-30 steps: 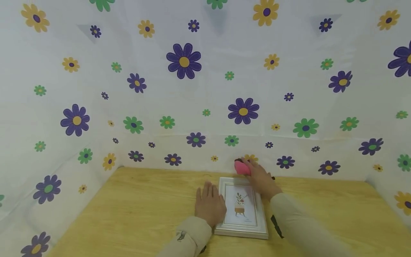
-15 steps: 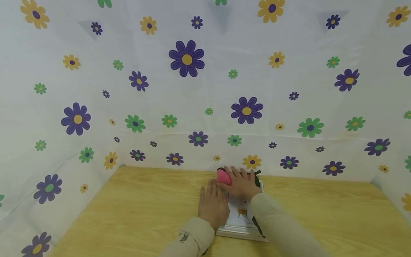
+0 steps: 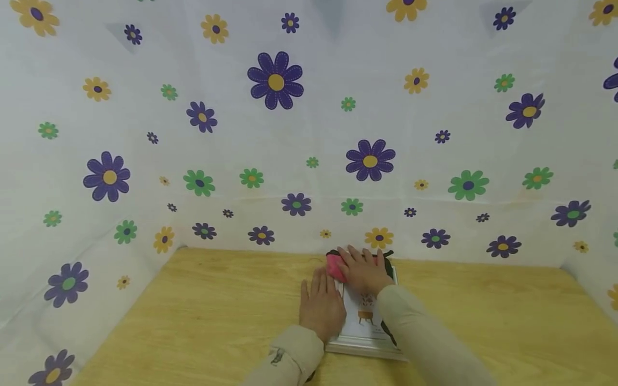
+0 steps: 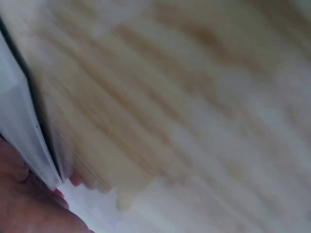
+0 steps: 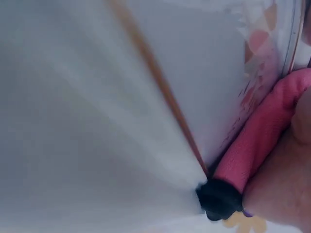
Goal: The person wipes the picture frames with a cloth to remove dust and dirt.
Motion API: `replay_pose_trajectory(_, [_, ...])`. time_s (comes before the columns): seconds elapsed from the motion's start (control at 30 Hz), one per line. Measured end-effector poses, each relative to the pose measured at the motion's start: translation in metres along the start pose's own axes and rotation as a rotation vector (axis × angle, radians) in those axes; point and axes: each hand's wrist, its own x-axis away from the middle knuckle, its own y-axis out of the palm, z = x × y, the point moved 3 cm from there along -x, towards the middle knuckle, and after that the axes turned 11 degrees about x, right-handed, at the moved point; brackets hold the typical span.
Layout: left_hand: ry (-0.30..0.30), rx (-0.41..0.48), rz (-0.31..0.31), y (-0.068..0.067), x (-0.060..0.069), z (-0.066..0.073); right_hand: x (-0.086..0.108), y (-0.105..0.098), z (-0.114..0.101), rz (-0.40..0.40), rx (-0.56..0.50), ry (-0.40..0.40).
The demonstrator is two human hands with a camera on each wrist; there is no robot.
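While the person's left hand lies along the left border of a white picture frame, fingers straight and pointing away from the body, the right hand is spread over a pink cloth at the frame's far end. In the head view the frame lies face up on the wooden table, its long axis running from the person toward the flowered backdrop; the cloth lies crosswise to that axis, beneath the right hand and just beyond the left fingertips. The right hand is therefore nearer the cloth, and the uncovered picture lies on the person's side of it: the relation on which any stroke would seem to turn.

In the left wrist view, part of the left hand sits against the frame's pale edge; its fingers are too cropped to read here.

In the right wrist view, the cloth appears as a bent pink band beside the right hand, ending in a dark tip, with the printed picture alongside; pressing, rather than gripping, is the likelier reading.
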Motion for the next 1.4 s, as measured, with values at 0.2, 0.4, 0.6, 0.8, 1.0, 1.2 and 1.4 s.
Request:
replay_pose_trajectory(0.2, [-0.023, 0.031, 0.050, 0.013, -0.009, -0.002, 0.010, -0.008, 0.022, -0.014, 0.041, 0.044])
replay_pose_trajectory(0.4, [-0.021, 0.056, -0.001, 0.015, -0.009, -0.004, 0.006, 0.003, 0.031, -0.033, 0.092, 0.083])
replay_pose_trajectory(0.6, [-0.018, 0.011, -0.031, 0.004, -0.003, 0.001, -0.010, 0.009, 0.008, 0.022, 0.122, 0.101])
replay_pose_trajectory(0.8, [-0.096, 0.065, -0.007, 0.001, 0.001, 0.003, -0.003, 0.005, 0.019, 0.014, 0.155, 0.067])
replay_pose_trajectory(1.0, [-0.122, 0.119, 0.013, 0.002, -0.004, 0.001, 0.016, -0.013, 0.052, -0.038, 0.091, 0.107])
replay_pose_trajectory(1.2, [-0.085, 0.116, 0.009, 0.004, -0.010, 0.000, 0.005, -0.009, 0.033, 0.014, 0.124, 0.119])
replay_pose_trajectory(1.4, [-0.077, 0.000, 0.007, 0.003, -0.004, 0.000, -0.009, 0.001, 0.002, 0.042, 0.085, 0.069])
